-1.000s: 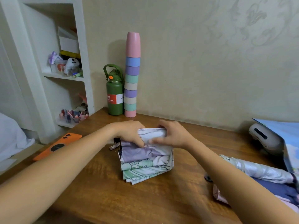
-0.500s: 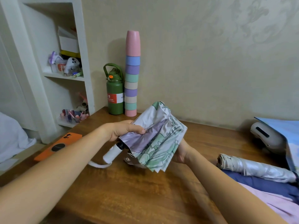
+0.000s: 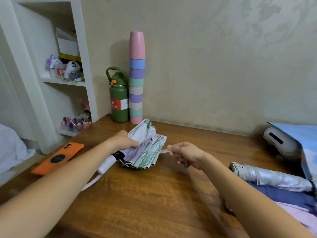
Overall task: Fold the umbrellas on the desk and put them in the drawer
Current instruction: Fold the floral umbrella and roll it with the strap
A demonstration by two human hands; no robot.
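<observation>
The left hand (image 3: 124, 140) gripped the pleated, pastel-printed fabric umbrella (image 3: 145, 148) just above the wood-grain worktop (image 3: 145, 194), its smooth white handle (image 3: 106, 164) pointing down-left. The right hand (image 3: 186, 154) pinched the umbrella's thin white strap (image 3: 164, 151). A crinkled silver umbrella (image 3: 271, 177) lay rolled at right.

I get one view only, head-worn, wide-angle, looking forward and down over the desk (image 3: 154, 194) from close in. Both forearms enter from 6 o'clock. The wall (image 3: 214, 66) fills 12 o'clock, shelves (image 3: 65, 81) sit at 10 o'clock. No second view, so no overlap to report.
</observation>
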